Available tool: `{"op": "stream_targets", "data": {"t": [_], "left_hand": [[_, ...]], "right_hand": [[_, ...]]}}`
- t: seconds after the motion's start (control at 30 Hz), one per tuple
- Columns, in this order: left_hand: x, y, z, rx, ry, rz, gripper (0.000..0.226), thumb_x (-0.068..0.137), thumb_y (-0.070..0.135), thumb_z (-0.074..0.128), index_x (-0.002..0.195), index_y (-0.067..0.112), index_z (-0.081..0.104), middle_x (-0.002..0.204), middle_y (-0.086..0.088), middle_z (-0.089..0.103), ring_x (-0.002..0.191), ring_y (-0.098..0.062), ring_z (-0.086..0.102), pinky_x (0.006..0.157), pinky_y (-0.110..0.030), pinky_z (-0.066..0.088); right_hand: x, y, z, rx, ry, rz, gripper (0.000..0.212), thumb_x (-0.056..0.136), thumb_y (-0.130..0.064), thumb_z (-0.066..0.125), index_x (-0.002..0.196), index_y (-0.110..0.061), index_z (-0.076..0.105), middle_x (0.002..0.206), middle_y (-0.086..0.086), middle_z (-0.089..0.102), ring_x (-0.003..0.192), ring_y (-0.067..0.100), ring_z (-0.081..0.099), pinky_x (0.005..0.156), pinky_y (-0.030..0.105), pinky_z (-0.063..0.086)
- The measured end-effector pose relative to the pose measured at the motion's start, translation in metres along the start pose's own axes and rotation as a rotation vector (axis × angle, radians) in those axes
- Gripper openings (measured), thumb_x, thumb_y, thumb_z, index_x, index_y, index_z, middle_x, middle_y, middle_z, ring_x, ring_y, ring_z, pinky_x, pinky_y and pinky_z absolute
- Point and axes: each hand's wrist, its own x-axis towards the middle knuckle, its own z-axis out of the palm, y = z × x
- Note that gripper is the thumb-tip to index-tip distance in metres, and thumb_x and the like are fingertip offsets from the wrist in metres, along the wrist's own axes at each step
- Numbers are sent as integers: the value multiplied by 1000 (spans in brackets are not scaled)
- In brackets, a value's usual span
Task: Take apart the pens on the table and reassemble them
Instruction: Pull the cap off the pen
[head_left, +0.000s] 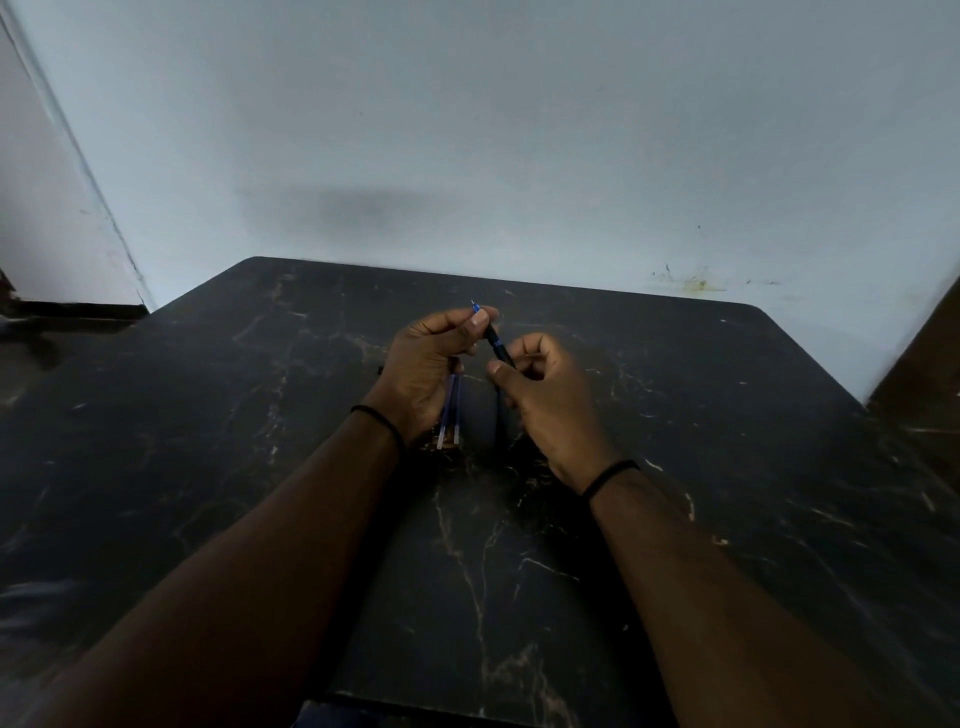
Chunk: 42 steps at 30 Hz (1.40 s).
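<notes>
My left hand (423, 364) pinches the pen (493, 340) near its tip at twelve o'clock, my right hand (540, 395) grips the barrel, likely to twist. Two refills (450, 410) wait under my left palm on the table (208, 441).

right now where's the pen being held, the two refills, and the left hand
pen (496, 344): head view, on its dark barrel between the two hands
refills (450, 415): head view, on the blue tubes below the left palm
left hand (423, 364): head view, on the back of the hand
</notes>
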Motion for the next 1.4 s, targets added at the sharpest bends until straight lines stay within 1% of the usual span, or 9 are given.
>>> {"op": "stream_targets", "data": {"t": [0.13,0.27,0.47,0.63,0.8,1.0,1.2,1.27,1.4], "left_hand": [[0,0,1,12,0,6,15,89,19,65,85,22,79,85,10,73,71,-8,48,62,-23,34],[0,-1,1,17,5,9,14,88,19,66,85,22,79,85,9,73,71,-8,48,61,-23,34],[-1,0,0,23,4,-4,10,83,23,69,84,23,79,87,10,74,72,-8,48,60,-21,35],[-1,0,1,34,3,6,18,71,32,74,85,22,79,86,8,73,71,-8,48,59,-22,35],[0,-1,0,47,2,13,20,69,34,75,85,22,79,85,6,72,73,-10,47,61,-25,33],[2,-1,-1,42,26,9,12,74,29,74,82,21,79,83,7,73,70,-9,46,58,-22,34],[1,0,0,28,41,1,28,67,31,75,89,14,75,83,2,70,67,-9,46,57,-21,35],[1,1,0,37,47,-3,24,73,27,75,90,12,74,84,0,68,67,-9,46,57,-21,34],[1,2,0,57,65,-10,10,84,17,69,90,10,73,83,0,67,67,-10,45,58,-22,33]], "right_hand": [[0,-2,0,0,8,0,6,93,-30,67,94,-29,62,92,-4,68,81,8,62,75,30,51],[-2,-2,0,-83,-3,16,33,104,-32,47,93,-14,72,82,8,70,56,3,47,60,28,39],[-1,-4,-2,-32,-1,-14,5,93,-20,67,95,-16,65,85,1,65,77,13,60,76,36,52],[-2,-4,-1,-36,12,-23,8,93,-23,68,98,-25,62,88,-7,65,80,7,61,77,30,52],[-1,-4,0,-118,5,19,32,104,-30,47,98,-12,72,88,7,72,69,11,55,68,33,43],[-2,-4,-3,-67,10,-36,3,92,-18,68,92,-16,66,81,-3,63,76,11,58,74,33,51],[-1,-2,-1,-69,19,-39,10,91,-20,69,93,-26,62,82,-12,63,74,1,59,67,17,44],[-1,-1,-1,-77,16,-48,2,94,-23,66,93,-21,66,80,-10,64,73,3,60,68,20,48],[0,1,-2,-166,32,-76,10,94,-25,66,90,-17,70,80,-4,69,73,11,63,70,30,51]]}}
